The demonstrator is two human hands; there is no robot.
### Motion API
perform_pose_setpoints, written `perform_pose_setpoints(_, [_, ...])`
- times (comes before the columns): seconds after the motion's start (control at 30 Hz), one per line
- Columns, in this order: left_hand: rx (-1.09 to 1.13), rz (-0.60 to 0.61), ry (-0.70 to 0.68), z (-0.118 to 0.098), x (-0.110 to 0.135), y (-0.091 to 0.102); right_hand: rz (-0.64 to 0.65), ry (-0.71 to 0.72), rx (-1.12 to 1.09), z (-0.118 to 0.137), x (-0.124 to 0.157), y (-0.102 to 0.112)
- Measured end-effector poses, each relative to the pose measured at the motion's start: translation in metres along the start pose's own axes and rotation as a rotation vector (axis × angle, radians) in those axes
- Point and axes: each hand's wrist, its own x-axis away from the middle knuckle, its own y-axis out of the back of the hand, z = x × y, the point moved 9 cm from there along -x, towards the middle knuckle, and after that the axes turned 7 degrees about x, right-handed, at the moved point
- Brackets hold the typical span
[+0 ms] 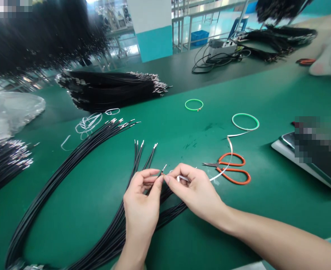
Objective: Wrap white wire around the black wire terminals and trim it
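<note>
Just below the picture's middle, my left hand [143,198] pinches a thin black cable [160,174] near its silvery end. A small orange-red bit shows by those fingertips; its kind is unclear. My right hand [195,191] meets the left at the fingertips, thumb and index finger pressed together. A narrow white strip [230,144] runs through its curled fingers and back to a green-and-white ring [245,122]. The fingers hide the strip's near end. Under both hands lies a looped bundle of black cables [55,176] with metal-tipped ends.
Orange-handled scissors [234,168] lie right of my hands. Farther off are a green ring [194,105], a thick black cable bundle [112,88] and a power strip [221,48]. Loose white strips [88,123] lie left. A dark device [314,153], partly blurred, stands at right.
</note>
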Motion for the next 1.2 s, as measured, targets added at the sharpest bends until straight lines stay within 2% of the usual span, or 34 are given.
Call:
perform_pose_setpoints(0.33, [-0.064, -0.068, -0.144, -0.014, 0.006, 0.003, 0.010, -0.090, -0.145, -0.011, -0.004, -0.003])
perform_pose_setpoints(0.7, [-0.168, -0.019, -0.272, -0.021, 0.008, -0.001, -0.024, -0.112, -0.199, -0.011, -0.005, 0.000])
perform_pose_setpoints(1.03, [-0.198, -0.004, -0.319, -0.026, 0.009, -0.002, -0.021, -0.098, -0.202, -0.013, -0.007, 0.000])
perform_pose_setpoints(1.2, [-0.192, 0.013, -0.266, -0.021, 0.008, -0.003, -0.026, -0.095, -0.183, -0.011, -0.007, 0.001])
